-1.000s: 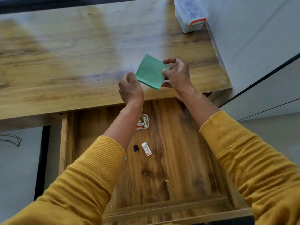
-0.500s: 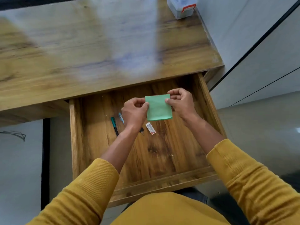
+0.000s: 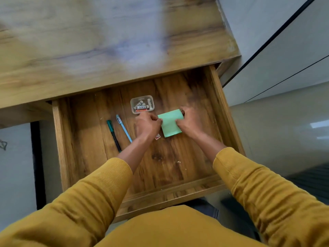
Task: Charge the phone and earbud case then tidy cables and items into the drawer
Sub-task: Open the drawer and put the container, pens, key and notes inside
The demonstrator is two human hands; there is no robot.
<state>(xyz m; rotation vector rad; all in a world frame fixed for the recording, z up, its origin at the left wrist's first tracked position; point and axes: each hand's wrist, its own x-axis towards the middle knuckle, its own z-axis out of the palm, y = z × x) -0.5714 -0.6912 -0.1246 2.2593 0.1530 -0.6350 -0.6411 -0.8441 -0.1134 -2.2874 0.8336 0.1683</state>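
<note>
Left hand (image 3: 148, 124): my grip pinches the left edge of the green note pad (image 3: 170, 123).
Right hand (image 3: 189, 122): clamped on its right edge.
Pad: low inside the open drawer (image 3: 226, 114) — just before the battery tray (image 3: 141, 104).
Pens (image 3: 119, 132): two, lying left of my hands.

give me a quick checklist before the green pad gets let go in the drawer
1. Drawer pulled open: ok.
2. Both hands hold the green sticky-note pad, left hand and right hand: ok.
3. Pad clear of the battery tray: ok.
4. Pad clear of the two pens: ok.
5. Small red and white item by the pad's near corner, not trapped under it: cannot tell.
6. Pad already flat on the drawer floor: cannot tell.
</note>
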